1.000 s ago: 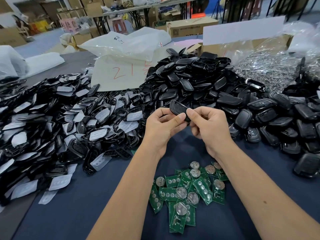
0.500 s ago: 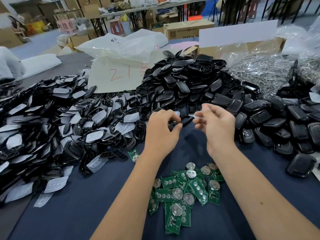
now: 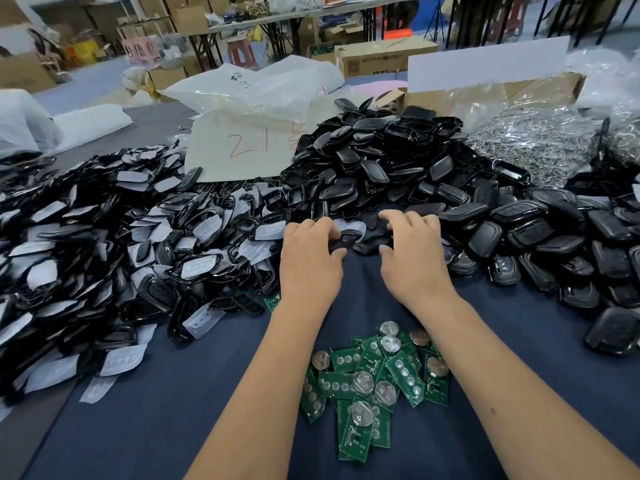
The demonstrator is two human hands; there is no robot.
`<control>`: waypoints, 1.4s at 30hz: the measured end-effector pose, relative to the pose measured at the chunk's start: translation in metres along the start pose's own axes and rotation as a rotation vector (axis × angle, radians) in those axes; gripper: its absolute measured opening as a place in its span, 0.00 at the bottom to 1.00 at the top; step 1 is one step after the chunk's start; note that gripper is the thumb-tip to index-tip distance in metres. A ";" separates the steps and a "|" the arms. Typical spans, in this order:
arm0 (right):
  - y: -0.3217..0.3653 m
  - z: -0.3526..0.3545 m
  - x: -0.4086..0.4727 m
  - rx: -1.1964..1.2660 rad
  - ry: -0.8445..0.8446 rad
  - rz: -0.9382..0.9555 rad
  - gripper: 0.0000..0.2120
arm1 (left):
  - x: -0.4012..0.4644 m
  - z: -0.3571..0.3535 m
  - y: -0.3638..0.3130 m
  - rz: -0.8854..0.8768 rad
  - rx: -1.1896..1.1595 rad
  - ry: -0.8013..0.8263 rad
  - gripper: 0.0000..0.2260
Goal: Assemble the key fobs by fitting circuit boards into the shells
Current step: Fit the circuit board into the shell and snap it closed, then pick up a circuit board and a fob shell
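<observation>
Black shells (image 3: 381, 168) are heaped across the far side of the table (image 3: 173, 427), and the green boards (image 3: 374, 382) lie in a small near pile between my forearms. A second ago I held one fob up in both hands; now both are down at the heap's near edge. My left hand (image 3: 310, 258) pinches a shell half (image 3: 341, 244). My right hand (image 3: 412, 252) curls over another piece (image 3: 369, 247), grip unclear. I judge I'm fetching the next shell.

Just one head-worn cam, looking forward and down, close over the blue-covered table (image 3: 145, 417) and forearms.
</observation>
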State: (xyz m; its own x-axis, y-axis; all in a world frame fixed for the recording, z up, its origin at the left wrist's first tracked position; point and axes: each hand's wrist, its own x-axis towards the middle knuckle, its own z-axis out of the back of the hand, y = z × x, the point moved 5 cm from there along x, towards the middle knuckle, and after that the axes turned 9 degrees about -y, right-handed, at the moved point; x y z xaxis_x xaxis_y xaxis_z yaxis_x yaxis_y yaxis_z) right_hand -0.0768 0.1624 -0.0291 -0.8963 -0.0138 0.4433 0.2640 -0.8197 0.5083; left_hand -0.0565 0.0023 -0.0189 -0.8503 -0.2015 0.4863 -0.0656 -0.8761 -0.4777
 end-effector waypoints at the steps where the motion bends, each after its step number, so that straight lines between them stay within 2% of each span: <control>1: -0.001 0.003 -0.001 0.033 -0.028 -0.017 0.23 | 0.001 0.000 0.001 0.013 -0.002 -0.001 0.07; 5: -0.004 0.008 -0.002 0.118 -0.068 -0.064 0.18 | 0.004 0.000 0.004 0.035 -0.013 -0.020 0.02; 8: -0.005 0.015 0.001 0.212 -0.179 -0.073 0.13 | 0.005 0.005 0.004 0.054 -0.088 -0.090 0.04; 11: 0.004 0.023 0.001 0.389 -0.232 0.021 0.12 | 0.008 0.013 0.004 0.179 -0.363 -0.154 0.08; 14: 0.017 0.021 -0.002 0.495 -0.110 0.170 0.11 | 0.009 0.005 0.005 0.438 -0.807 0.086 0.12; 16: 0.025 0.018 -0.006 0.500 -0.057 0.225 0.12 | 0.009 0.003 0.005 0.466 -0.875 0.182 0.09; 20: 0.031 0.024 -0.009 0.582 -0.045 0.183 0.12 | 0.015 0.015 0.026 0.542 -0.838 0.060 0.04; 21: 0.037 0.023 -0.011 0.552 0.020 0.249 0.10 | 0.017 0.020 0.033 0.561 -0.819 0.014 0.04; 23: 0.056 0.013 -0.024 0.481 0.287 0.393 0.10 | 0.020 0.027 0.044 0.588 -0.794 -0.056 0.03; 25: 0.073 0.000 -0.042 0.421 0.565 0.467 0.12 | 0.021 0.031 0.053 0.609 -0.784 -0.088 0.03; 26: 0.077 -0.004 -0.049 0.393 0.652 0.478 0.14 | 0.021 0.032 0.056 0.616 -0.778 -0.096 0.04; 31: 0.075 -0.004 -0.058 0.254 0.843 0.498 0.14 | 0.022 0.040 0.064 0.692 -0.905 -0.167 0.08; 36: 0.072 0.000 -0.059 0.293 0.914 0.424 0.11 | 0.024 0.050 0.076 0.767 -1.065 -0.255 0.11; 40: 0.063 0.005 -0.042 0.528 0.772 0.249 0.09 | 0.024 0.047 0.076 0.755 -1.067 -0.226 0.11; 42: 0.060 0.004 -0.041 0.492 0.719 0.263 0.13 | 0.024 0.045 0.073 0.745 -1.063 -0.206 0.10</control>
State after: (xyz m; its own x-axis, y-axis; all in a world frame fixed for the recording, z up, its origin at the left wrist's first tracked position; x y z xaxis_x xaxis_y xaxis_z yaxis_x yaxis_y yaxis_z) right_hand -0.0234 0.1163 -0.0139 -0.7480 -0.6552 0.1059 0.4660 -0.4048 0.7868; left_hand -0.0580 -0.0856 -0.0095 -0.7727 -0.6289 -0.0857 -0.0751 0.2246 -0.9716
